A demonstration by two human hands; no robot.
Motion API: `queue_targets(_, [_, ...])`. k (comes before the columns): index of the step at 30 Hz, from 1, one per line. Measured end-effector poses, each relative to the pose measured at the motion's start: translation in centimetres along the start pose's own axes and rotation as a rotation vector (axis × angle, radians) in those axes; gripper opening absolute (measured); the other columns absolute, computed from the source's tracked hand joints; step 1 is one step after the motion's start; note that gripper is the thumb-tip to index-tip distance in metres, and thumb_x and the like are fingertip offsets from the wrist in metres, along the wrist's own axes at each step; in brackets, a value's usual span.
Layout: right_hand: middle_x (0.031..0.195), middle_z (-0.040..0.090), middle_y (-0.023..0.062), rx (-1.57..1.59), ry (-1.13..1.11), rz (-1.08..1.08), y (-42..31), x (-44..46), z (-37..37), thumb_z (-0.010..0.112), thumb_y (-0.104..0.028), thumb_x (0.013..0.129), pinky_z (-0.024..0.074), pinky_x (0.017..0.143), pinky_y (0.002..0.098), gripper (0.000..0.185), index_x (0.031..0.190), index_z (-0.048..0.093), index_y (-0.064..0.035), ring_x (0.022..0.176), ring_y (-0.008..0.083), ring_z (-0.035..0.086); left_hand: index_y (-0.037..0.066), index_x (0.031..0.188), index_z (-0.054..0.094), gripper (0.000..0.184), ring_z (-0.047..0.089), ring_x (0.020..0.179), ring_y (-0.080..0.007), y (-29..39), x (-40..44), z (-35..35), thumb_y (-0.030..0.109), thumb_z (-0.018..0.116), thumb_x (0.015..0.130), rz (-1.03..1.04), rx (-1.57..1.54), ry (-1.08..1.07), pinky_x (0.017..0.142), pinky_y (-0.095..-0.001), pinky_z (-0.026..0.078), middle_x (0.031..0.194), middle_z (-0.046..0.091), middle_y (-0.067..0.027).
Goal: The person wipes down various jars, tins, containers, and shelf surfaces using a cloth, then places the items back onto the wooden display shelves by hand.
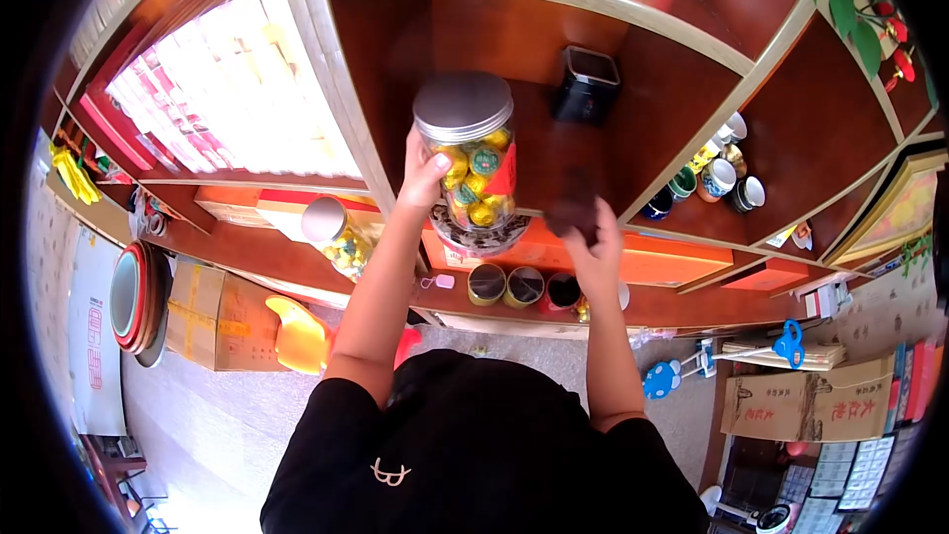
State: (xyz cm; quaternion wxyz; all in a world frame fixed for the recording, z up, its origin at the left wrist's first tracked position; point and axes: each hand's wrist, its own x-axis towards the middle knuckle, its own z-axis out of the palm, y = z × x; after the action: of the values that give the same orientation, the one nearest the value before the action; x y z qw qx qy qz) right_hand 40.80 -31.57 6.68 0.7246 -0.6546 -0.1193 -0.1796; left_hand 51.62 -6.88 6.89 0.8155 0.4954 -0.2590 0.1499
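Because the left hand alone clamps the clear, silver-lidded jar, the right hand pinching a blurred dark object, the jar could slip.

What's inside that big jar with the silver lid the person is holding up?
The jar in the left hand holds small round gold-wrapped pieces, some with green labels. The red label and the fingers cover part, so what lies behind them can't be seen.

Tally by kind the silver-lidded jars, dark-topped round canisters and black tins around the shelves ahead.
Silver-lidded jars: 2
Dark-topped canisters: 3
Black tin: 1
Total: 6
Not counted: the blurred dark item at the right hand, kind unclear.
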Motion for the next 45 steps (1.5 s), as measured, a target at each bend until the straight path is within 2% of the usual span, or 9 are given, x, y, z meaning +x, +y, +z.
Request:
queue_targets(6, [0.118, 0.062, 0.0208, -0.48, -0.268, -0.147, 3.8, 3.1, 4.4, 0.074, -0.019, 0.082, 0.0468, 0.095, 0.036, 0.069, 0.138, 0.041, 0.0048, 0.11, 0.0247, 0.061, -0.005, 0.141, 0.039, 0.098, 0.048, 0.125, -0.0204, -0.7, 2.0, -0.1, 0.054, 0.077, 0.073, 0.03, 0.066, -0.181, 0.107, -0.034, 0.035, 0.135, 0.052, -0.0102])
queue_targets(12, [0.109, 0.065, 0.0156, -0.28, 0.085, -0.263, 6.1, 3.1, 6.8, 0.064, -0.008, 0.087, 0.0488, 0.089, 0.0316, 0.054, 0.135, 0.044, 0.0052, 0.097, 0.0189, 0.064, -0.004, 0.149, 0.028, 0.077, 0.041, 0.135, -0.022, 1.3, 0.1, 1.1, 0.043, 0.058, 0.095, 0.095, 0.385, 0.198, 0.114, -0.036, 0.026, 0.147, 0.043, -0.015])
queue_targets(17, [0.123, 0.06, 0.0139, 0.151, 0.105, -0.322, -0.1, 7.6, 9.2, 0.054, -0.005, 0.092, 0.0432, 0.099, 0.036, 0.048, 0.139, 0.043, 0.0013, 0.111, 0.0199, 0.057, -0.006, 0.15, 0.012, 0.119, 0.04, 0.136, -0.0309, -0.9, -3.4, 2.3, 0.024, 0.089, 0.065, 0.121, 0.64, 0.163, 0.112, -0.0394, 0.033, 0.149, 0.034, -0.0242])
queue_targets(21, [0.128, 0.062, 0.0079, -0.725, -0.417, -0.924, -6.3, 13.9, 11.4, 0.067, -0.021, 0.081, 0.0402, 0.104, 0.0519, 0.034, 0.114, 0.067, -0.0114, 0.12, 0.0312, 0.056, -0.006, 0.146, 0.02, 0.12, 0.054, 0.12, -0.0376, -1.2, -3.3, 2.8, 0.025, 0.094, 0.056, 0.063, 0.904, 0.26, 0.1, -0.0407, 0.047, 0.133, 0.049, -0.0271])
queue_targets(29, [0.11, 0.069, 0.0073, -0.312, -0.859, -0.075, -5.0, 20.4, 12.3, 0.062, -0.032, 0.092, 0.0493, 0.086, 0.029, 0.041, 0.119, 0.065, -0.0018, 0.099, 0.0163, 0.064, -0.001, 0.147, 0.025, 0.115, 0.057, 0.116, -0.038, -0.6, -3.4, 2.0, 0.02, 0.092, 0.056, 0.08, 0.858, 0.205, 0.097, -0.0412, 0.048, 0.126, 0.054, -0.0258])
queue_targets(34, [0.108, 0.069, 0.0115, 0.636, -0.236, 0.289, 1.9, 18.1, 11.2, 0.058, -0.04, 0.095, 0.0479, 0.094, 0.0321, 0.046, 0.115, 0.063, 0.0006, 0.101, 0.0215, 0.065, -0.001, 0.148, 0.021, 0.118, 0.056, 0.117, -0.0385, -0.6, -3.1, 1.5, 0.021, 0.092, 0.056, 0.083, 0.866, 0.178, 0.098, -0.0412, 0.047, 0.129, 0.053, -0.0264])
queue_targets(37, [0.126, 0.059, 0.0149, 0.441, -0.173, 0.499, 6.6, 13.6, 9.8, 0.052, -0.058, 0.093, 0.0391, 0.105, 0.0375, 0.072, 0.134, 0.042, 0.0004, 0.121, 0.0236, 0.053, -0.002, 0.15, 0.017, 0.121, 0.052, 0.122, -0.0416, -0.5, -3.1, 1.1, 0.019, 0.091, 0.057, 0.063, 0.934, 0.184, 0.101, -0.0416, 0.045, 0.136, 0.047, -0.029])
queue_targets(42, [0.135, 0.049, 0.0196, -0.264, -0.014, -0.222, 6.5, 7.7, 13.3, 0.074, -0.048, 0.082, 0.0461, 0.099, 0.0367, 0.102, 0.146, 0.016, 0.004, 0.123, 0.0259, 0.051, -0.003, 0.15, 0.013, 0.119, 0.048, 0.125, -0.0442, -0.8, -3.3, 0.7, 0.013, 0.088, 0.059, 0.041, 0.964, 0.191, 0.102, -0.0442, 0.044, 0.139, 0.042, -0.0311])
queue_targets(45, [0.128, 0.053, 0.0242, -0.051, -0.201, 0.034, 5.6, 8.8, 12.9, 0.09, -0.03, 0.064, 0.0491, 0.095, 0.0355, 0.114, 0.143, 0.017, 0.0092, 0.117, 0.0256, 0.056, -0.008, 0.148, 0.012, 0.102, 0.034, 0.134, -0.0509, -1.0, -5.3, 1.7, 0.009, 0.078, 0.072, 0.044, 1.228, 0.28, 0.105, -0.047, 0.04, 0.151, 0.019, -0.0359])
